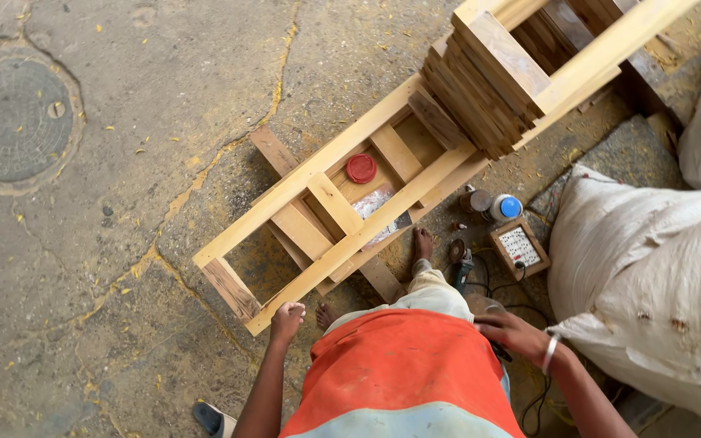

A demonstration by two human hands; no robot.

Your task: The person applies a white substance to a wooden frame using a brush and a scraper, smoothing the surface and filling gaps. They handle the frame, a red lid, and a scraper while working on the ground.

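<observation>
The left hand is curling into a fist against the near rail of the one long frame, seemingly steadying it on the ground. The right hand is resting spread and empty by the grinder. One red lid is sitting inside the frame; two cans are standing beside one socket box.

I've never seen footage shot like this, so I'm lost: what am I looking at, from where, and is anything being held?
One camera sits on a person's head and looks straight down, so you see their orange shirt and both bare hands. On the cracked concrete floor lies a long ladder-like wooden frame, with a stack of planks on its far end and a red lid inside it. The left hand is a closed fist at the frame's near corner. The right hand rests open by the hip, holding nothing. A white sack lies to the right.
</observation>
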